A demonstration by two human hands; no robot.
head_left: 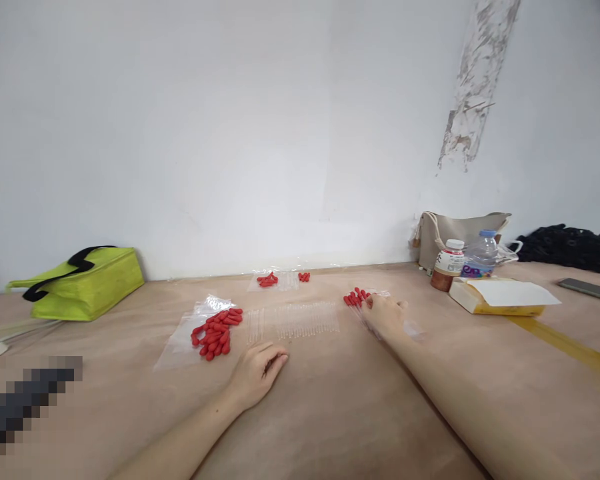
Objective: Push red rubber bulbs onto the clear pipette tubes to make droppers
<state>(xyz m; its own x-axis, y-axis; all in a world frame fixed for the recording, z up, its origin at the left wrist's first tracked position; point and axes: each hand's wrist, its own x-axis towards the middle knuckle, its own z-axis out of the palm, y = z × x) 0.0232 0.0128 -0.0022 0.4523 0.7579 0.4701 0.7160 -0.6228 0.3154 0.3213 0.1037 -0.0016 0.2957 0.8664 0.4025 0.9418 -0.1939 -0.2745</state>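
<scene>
My right hand (385, 315) is closed over a row of clear droppers with red rubber bulbs (354, 298), its fingertips pinched at one bulb end; the fingers partly hide what they grip. Thin clear tubes run under that hand on a plastic bag. My left hand (259, 373) rests on the table, fingers curled and thumb tip against them, with nothing visible in it. Just beyond it lies a row of thin clear tubes (307, 320). Left of them, a pile of loose red rubber bulbs (215, 335) sits on a clear plastic bag (173, 347).
Near the wall lie smaller groups of red bulbs (267, 281) on clear plastic. A lime-green bag (93, 283) stands at left. At right are a beige bag (460, 227), two bottles (447, 267), a yellow-and-white box (505, 297), a phone (590, 290) and a black heap (570, 247).
</scene>
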